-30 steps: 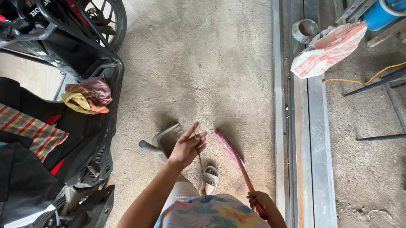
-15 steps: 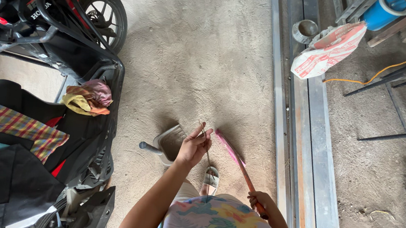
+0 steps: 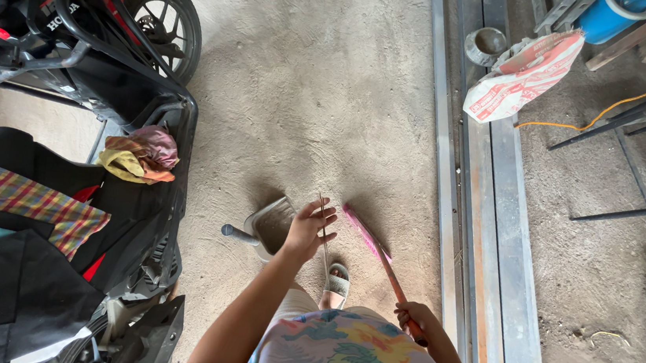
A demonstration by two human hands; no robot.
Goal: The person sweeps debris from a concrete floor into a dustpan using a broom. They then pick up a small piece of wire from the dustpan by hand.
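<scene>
Left hand [image 3: 307, 227] pinches a thin stick [image 3: 324, 229] just above the dustpan [image 3: 267, 226]; right hand [image 3: 414, 318] grips the pink broom [image 3: 370, 245] beside it.

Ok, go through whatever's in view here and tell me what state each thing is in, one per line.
Left hand: closed around a thin stick.
Right hand: gripping the broom, head down on the floor.
Dustpan: resting on the floor, mouth facing the broom.
White sack: lying on its side.
Motorbike: parked.
</scene>
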